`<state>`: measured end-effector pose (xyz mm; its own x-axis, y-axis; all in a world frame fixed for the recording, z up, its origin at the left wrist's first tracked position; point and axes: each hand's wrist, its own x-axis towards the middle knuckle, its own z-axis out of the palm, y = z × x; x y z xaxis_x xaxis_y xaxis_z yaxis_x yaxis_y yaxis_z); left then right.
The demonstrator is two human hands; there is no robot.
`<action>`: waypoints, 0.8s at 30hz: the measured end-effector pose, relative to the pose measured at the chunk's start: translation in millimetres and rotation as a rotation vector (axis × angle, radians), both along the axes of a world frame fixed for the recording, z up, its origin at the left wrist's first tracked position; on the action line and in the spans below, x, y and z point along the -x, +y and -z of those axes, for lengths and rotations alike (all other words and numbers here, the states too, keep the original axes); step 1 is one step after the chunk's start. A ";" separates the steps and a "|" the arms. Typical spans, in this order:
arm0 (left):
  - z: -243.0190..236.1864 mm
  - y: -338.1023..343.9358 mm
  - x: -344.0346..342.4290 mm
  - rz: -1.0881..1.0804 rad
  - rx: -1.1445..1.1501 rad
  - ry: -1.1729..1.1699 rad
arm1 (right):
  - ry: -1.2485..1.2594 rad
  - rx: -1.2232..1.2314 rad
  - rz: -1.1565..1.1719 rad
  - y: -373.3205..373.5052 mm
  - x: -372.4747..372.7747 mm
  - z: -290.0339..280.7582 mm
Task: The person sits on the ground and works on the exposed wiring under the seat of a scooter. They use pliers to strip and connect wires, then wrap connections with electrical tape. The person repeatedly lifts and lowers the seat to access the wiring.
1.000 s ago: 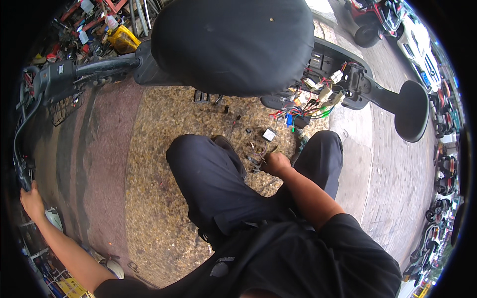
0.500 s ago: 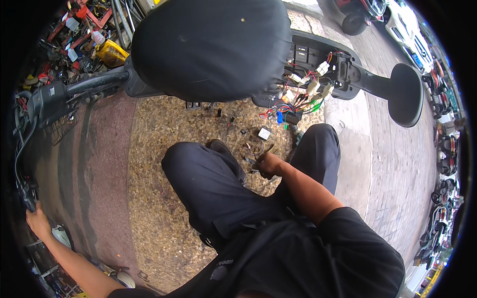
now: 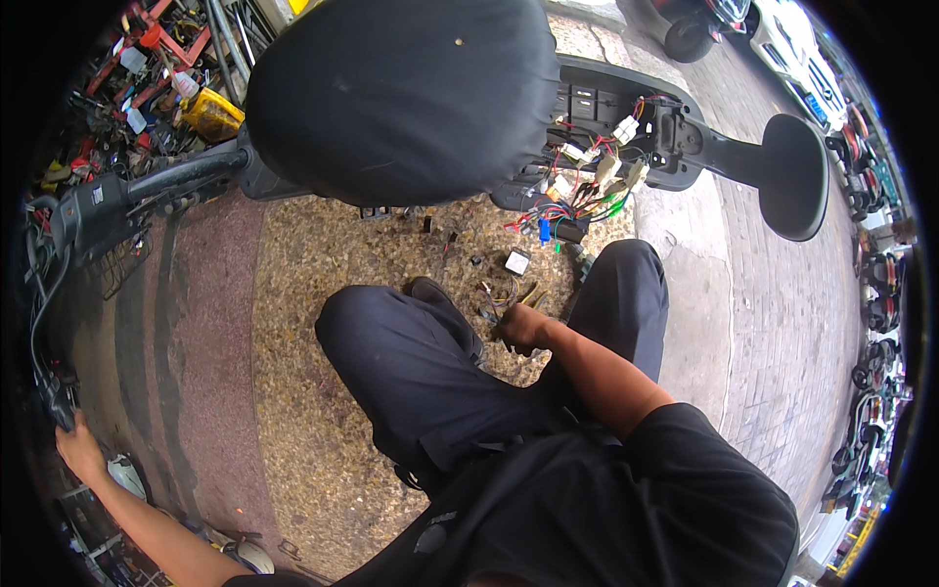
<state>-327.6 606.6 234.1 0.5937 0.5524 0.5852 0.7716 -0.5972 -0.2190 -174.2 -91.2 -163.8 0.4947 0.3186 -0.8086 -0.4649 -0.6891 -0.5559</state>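
At the far left, my left hand (image 3: 82, 452) is closed around the dark handlebar grip (image 3: 63, 409) of a scooter. My right hand (image 3: 524, 329) is low over the pebbled floor between my knees. Its fingers are closed on what look like pliers (image 3: 534, 296), with olive handle ends showing past the knuckles; the rest is hidden by the hand. Thin loose wires (image 3: 499, 291) lie right beside it. Just beyond sits a small white-topped square part (image 3: 516, 261). Above that, a bundle of wires with connectors (image 3: 587, 201) hangs from the opened scooter body (image 3: 675, 181).
A black scooter seat (image 3: 401, 98) spans the top middle, with a backrest pad (image 3: 794, 176) on the right. A yellow container (image 3: 212, 115) and piled parts stand at upper left. A white helmet-like object (image 3: 249, 556) is at lower left. Parked scooters (image 3: 882, 313) line the right.
The whole view has shifted slightly. My right hand has turned a little, and the olive handle ends show more plainly. My left hand stays at the handlebar grip.
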 end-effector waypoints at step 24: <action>-4.4 42.5 12.1 -0.030 0.012 0.055 | -0.309 0.285 -0.596 -3.0 -4.3 48.6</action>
